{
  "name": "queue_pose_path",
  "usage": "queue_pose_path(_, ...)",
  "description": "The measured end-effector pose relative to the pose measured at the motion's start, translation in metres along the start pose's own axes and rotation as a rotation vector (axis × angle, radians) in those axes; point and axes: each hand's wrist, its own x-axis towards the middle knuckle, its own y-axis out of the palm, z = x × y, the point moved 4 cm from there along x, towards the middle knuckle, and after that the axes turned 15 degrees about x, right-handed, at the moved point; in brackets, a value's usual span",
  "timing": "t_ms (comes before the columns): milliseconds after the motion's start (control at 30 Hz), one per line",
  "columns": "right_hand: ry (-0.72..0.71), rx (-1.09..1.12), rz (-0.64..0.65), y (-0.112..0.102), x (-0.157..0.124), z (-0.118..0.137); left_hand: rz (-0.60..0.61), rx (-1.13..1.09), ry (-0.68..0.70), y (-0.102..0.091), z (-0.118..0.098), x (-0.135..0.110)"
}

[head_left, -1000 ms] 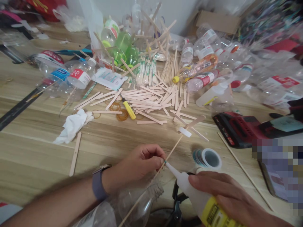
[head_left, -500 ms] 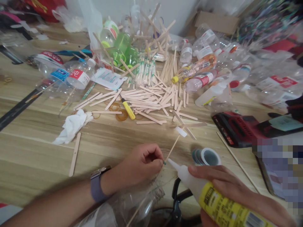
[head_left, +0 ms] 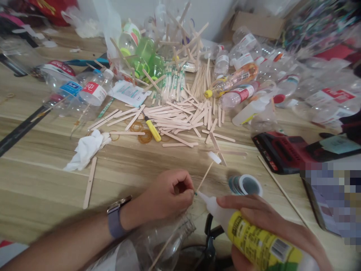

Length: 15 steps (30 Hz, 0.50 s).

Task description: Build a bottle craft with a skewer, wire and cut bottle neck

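My left hand (head_left: 166, 195), a watch on its wrist, pinches a thin wooden skewer (head_left: 205, 175) that carries a small white paddle piece (head_left: 214, 157) at its far end. The skewer runs down into a clear plastic bottle (head_left: 166, 241) lying under my left wrist. My right hand (head_left: 270, 226) is wrapped around a glue bottle (head_left: 254, 241) with a yellow label. Its white nozzle tip touches the skewer right at my left fingertips.
A heap of flat wooden sticks (head_left: 180, 116) and skewers lies mid-table, with a yellow-handled tool (head_left: 152, 130), rubber bands (head_left: 145, 137) and crumpled tissue (head_left: 86, 148). Plastic bottles (head_left: 239, 81) crowd the back and right. A red power tool (head_left: 282, 150) and tape roll (head_left: 246, 184) sit right.
The skewer turned in my left fingers, so its paddle end swung round. My right hand drew the glue bottle a little toward me, showing more of its label. The nozzle stayed at the pinch point.
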Motion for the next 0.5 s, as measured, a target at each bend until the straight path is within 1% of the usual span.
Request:
queue_pose_path(33,0.002,0.017,-0.011,-0.0008,0.0003,0.0000,0.000,-0.004,0.005,0.0003,0.0005,0.0001)
queue_pose_path(200,-0.018,0.133,0.065,0.0034,0.0011,0.0020,-0.002,0.003,0.001,0.0010,0.0026,-0.0006)
queue_pose_path(367,0.019,0.163,0.051,0.0044,0.0004,0.0000,0.008,-0.007,0.003,0.0005,0.0011,-0.0006)
queue_pose_path(500,0.017,0.186,0.021,0.0055,-0.0007,-0.0007,-0.013,0.001,0.014,0.0000,0.0009,-0.0009)
